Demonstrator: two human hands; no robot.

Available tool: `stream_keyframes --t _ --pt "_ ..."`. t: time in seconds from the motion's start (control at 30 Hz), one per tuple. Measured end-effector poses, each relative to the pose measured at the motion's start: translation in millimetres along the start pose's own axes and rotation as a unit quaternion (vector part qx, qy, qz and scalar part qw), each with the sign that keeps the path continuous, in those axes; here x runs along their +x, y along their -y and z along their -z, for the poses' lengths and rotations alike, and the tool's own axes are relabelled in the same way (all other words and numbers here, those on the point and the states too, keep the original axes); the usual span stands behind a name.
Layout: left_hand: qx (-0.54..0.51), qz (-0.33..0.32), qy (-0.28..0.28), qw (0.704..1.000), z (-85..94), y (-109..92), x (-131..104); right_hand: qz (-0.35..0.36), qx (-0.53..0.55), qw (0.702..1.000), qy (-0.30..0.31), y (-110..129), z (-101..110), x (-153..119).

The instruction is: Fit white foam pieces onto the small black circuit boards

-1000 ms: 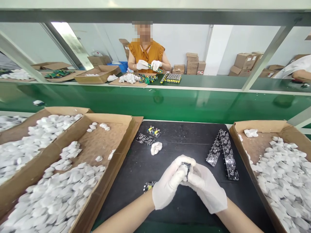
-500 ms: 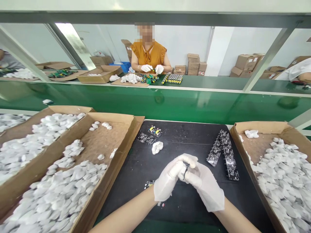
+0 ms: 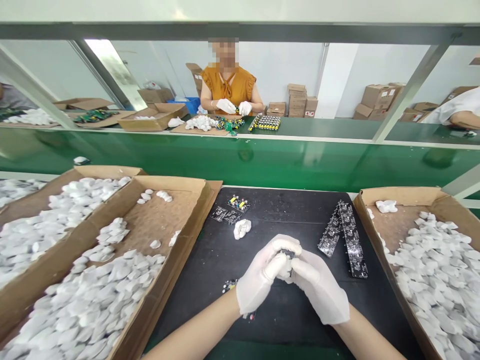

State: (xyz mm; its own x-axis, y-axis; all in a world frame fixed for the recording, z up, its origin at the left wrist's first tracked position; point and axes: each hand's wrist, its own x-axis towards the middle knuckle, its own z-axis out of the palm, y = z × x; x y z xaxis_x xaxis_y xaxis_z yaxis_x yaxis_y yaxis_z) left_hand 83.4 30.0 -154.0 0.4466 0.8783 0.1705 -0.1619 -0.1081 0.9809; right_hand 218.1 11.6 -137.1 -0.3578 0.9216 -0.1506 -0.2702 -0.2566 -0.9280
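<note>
- Left hand (image 3: 264,272), white-gloved: is closing, thumb and fingers, on a small dark part (image 3: 288,255) above the middle of a black mat (image 3: 292,210).
- Right hand (image 3: 318,285), likewise gloved: is clamping the same part from the other side; the fingers of both hands are meeting around it.
- Pale lump: seems to be showing between the thumbs; glove cloth is making it hard to tell.
- Step in hand, by judgement: the fingers are pressing or fitting the part; the next move is probably calling for steady thumbs and an even grip.
- White clump (image 3: 242,229): is lying beyond the left hand, near two dark boards (image 3: 231,216) and a yellow-parted board (image 3: 239,203).
- Half-hidden board (image 3: 229,285): is sitting beside the left forearm, leaving that side tight.
- Two board strips (image 3: 354,245): are lying to the right, partly overlapping at their far ends.
- Left box (image 3: 180,184) and right box (image 3: 405,193), both holding white pieces: are edging the mat.
- Open room: is running straight ahead, between clump and strips.
</note>
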Motion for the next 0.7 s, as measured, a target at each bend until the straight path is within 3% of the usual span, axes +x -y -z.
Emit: stream_keyframes --t 0.13,0.33,0.47,0.7 --pt "0.001 -0.027 0.003 1.0 0.6 -4.5 0.2 -0.019 0.063 0.998 0.017 5.1 -2.6 -1.6" --pt "-0.085 0.04 0.012 0.996 -1.3 -0.2 3.0 -0.055 0.125 0.99 -0.021 1.8 -2.8 -0.7" --pt "-0.1 0.046 -0.007 0.994 -4.9 1.9 2.8 -0.055 0.133 0.989 -0.025 0.3 -3.9 -0.1" --pt "-0.026 -0.023 -0.025 0.999 0.1 -1.0 0.9 -0.046 0.219 0.973 0.053 -5.1 -1.1 -2.3"
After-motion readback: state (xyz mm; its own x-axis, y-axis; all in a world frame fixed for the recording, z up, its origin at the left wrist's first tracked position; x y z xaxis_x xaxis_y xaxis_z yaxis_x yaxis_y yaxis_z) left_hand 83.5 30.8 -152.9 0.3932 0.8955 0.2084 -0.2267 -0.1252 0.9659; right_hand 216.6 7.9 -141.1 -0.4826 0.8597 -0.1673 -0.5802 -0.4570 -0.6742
